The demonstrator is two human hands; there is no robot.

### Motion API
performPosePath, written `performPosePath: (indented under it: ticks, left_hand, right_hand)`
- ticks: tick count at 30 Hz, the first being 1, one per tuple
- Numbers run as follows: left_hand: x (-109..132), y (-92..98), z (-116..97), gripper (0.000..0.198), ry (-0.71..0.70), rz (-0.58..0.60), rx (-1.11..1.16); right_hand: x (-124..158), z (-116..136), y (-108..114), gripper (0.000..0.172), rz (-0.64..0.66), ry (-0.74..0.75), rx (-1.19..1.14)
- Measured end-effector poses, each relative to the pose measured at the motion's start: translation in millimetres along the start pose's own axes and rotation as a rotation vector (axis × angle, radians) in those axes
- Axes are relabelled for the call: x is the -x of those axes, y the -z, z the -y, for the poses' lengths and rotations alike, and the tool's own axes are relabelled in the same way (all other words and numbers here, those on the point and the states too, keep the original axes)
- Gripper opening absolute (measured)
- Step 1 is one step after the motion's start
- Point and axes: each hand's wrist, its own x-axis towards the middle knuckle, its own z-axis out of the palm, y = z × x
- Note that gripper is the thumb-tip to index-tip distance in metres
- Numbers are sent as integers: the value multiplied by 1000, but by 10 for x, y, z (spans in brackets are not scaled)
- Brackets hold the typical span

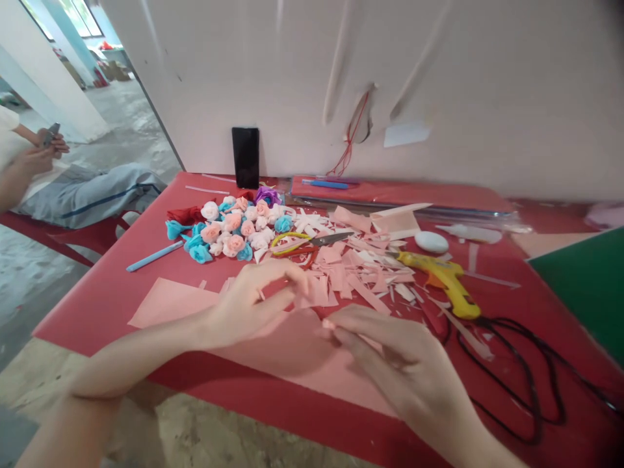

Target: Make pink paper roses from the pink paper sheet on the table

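Observation:
My right hand [397, 357] is closed in a pinch near the table's front edge. Between its fingertips is a small pink rolled bit of paper [328, 324], mostly covered by the fingers. To its left my left hand [256, 299] hovers with curved fingers and a gap between thumb and fingertips; I see nothing held in it. A large pink paper sheet [297, 348] lies beneath both hands. Pink paper scraps [336, 273] spread beyond them, with yellow-handled scissors [312, 240] on top. A heap of pink, white and blue paper roses [234, 227] sits behind my left hand.
At right lie a yellow glue gun [451, 283] with a looped black cord [526, 364], a white oval object [431, 242] and a green board [585, 286]. A dark phone [246, 157] leans upright at the back. A blue pen [153, 256] lies left. Another person [63, 175] sits far left.

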Motion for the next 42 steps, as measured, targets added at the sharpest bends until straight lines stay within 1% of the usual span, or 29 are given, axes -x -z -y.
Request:
performPosePath:
  ticks: [2, 4, 6, 8, 12, 14, 16, 18, 20, 22, 25, 29, 30, 32, 34, 35, 37, 39, 40, 42]
  left_hand:
    - [-64, -51, -137, 20, -145, 24, 29]
    - [-117, -91, -246, 21, -225, 54, 23]
    - [-151, -128, -314, 17, -280, 59, 10]
    - [-168, -163, -343, 10, -307, 39, 12]
    - [-185, -220, -348, 2, -301, -21, 57]
    - [-199, -239, -348, 3, -304, -37, 97]
    - [-214, -249, -351, 6, -304, -40, 149]
    - [-225, -251, -352, 7, -297, -34, 200]
    - [-230, -248, -350, 8, -254, -28, 239]
    - [-231, -241, -343, 9, -188, -19, 284]
    - [-236, -232, -322, 12, -120, 34, 374]
    - [-247, -221, -286, 15, -124, 117, 388]
    - [-250, -218, -280, 14, -125, 126, 377]
    - [-254, -212, -276, 13, -121, 136, 359]
    - [-260, -206, -279, 13, -126, 136, 344]
    - [-264, -204, -281, 13, -134, 131, 333]
    - [-277, -203, -288, 12, -156, 118, 283]
    - [-292, -207, -295, 12, -188, 95, 210]
    - [-299, -211, -299, 11, -202, 82, 176]
    - [-307, -220, -304, 9, -205, 49, 137]
  right_hand:
    - [1, 40, 49, 19, -61, -23, -56]
    - [17, 52, 90, 19, -89, -25, -100]
    - [35, 57, 122, 20, -104, -31, -126]
    - [50, 66, 147, 21, -126, -26, -132]
    - [66, 99, 162, 19, -189, 5, -102]
    - [69, 112, 159, 17, -211, 20, -92]
    - [69, 113, 163, 16, -211, 21, -101]
    - [67, 102, 181, 14, -179, -3, -146]
    - [62, 84, 210, 16, -111, -53, -227]
    - [52, 70, 236, 22, -32, -102, -337]
    - [34, 83, 243, 26, 48, -226, -517]
    - [25, 136, 197, 22, 41, -464, -775]
    - [26, 141, 187, 21, 32, -496, -825]
    - [26, 129, 182, 19, 25, -513, -876]
    - [19, 96, 198, 17, 34, -460, -823]
    - [13, 78, 212, 16, 43, -400, -734]
    - [-1, 54, 234, 14, 24, -235, -440]
    - [-8, 54, 235, 15, -88, -69, -124]
    - [-7, 60, 226, 16, -162, -16, -8]
    - [2, 78, 199, 16, -290, 29, 118]
